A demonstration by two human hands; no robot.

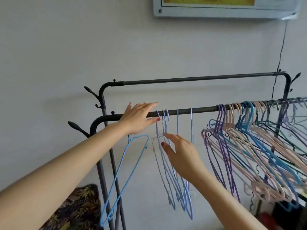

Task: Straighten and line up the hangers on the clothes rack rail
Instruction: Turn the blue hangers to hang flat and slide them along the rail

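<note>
A black clothes rack rail (pixel 199 110) runs left to right at hand height. My left hand (pixel 137 118) lies on its left end, fingers straight over the rail and thumb under it. A light blue hanger (pixel 126 171) hangs tilted just below that hand, its hook hidden behind the palm. Several lilac hangers (pixel 171 180) hang spaced apart in the middle. My right hand (pixel 181 151) touches their necks with fingers spread, gripping nothing. A dense bunch of pink, purple and blue hangers (pixel 249 146) crowds the right part of the rail, slanting.
A second black rail (pixel 199 78) stands higher, closer to the white wall. Coat pegs (pixel 78 127) stick out at the rack's left post. A patterned cloth (pixel 78 209) lies at the lower left. A thin cable (pixel 280 55) drops from a framed panel (pixel 216 12).
</note>
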